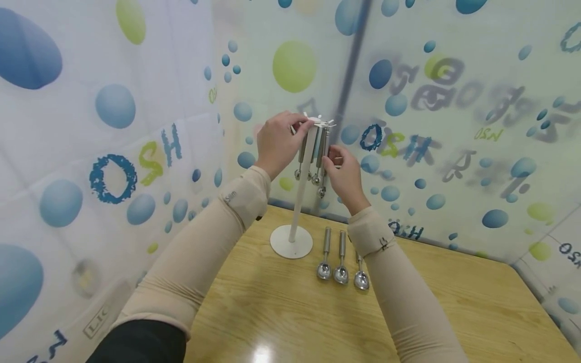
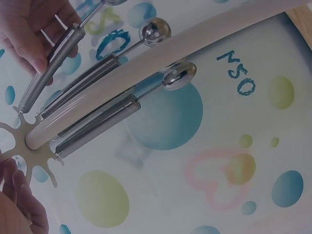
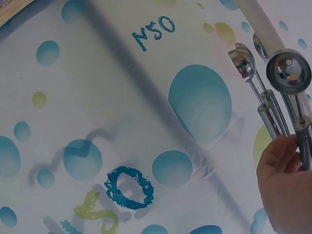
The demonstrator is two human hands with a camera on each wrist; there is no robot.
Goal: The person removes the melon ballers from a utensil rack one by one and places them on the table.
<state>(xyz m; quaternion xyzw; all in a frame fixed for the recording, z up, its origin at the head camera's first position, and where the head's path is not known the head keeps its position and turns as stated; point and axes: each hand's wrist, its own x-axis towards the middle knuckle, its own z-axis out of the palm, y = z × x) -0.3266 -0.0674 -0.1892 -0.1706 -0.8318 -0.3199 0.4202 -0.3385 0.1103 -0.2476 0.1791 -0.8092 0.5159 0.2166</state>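
A white stand (image 1: 298,201) with a round base rises from the table, topped by a flat ring of hooks (image 2: 20,137). My left hand (image 1: 278,141) pinches the edge of that top between thumb and fingers. On the right side, my right hand (image 1: 346,175) holds the handle of a metal ice cream scoop (image 2: 52,69), which hangs bowl down at a hook. Its round bowl (image 3: 288,71) faces the right wrist camera. Other metal scoops (image 2: 100,126) hang around the pole, partly hidden behind it and one another.
Three more scoops lie side by side on the wooden table (image 1: 272,312), right of the base: a left one (image 1: 324,270), a middle one (image 1: 341,275) and a right one (image 1: 361,280), whose handle my right sleeve partly hides. Dotted curtains (image 1: 245,65) stand close behind and left.
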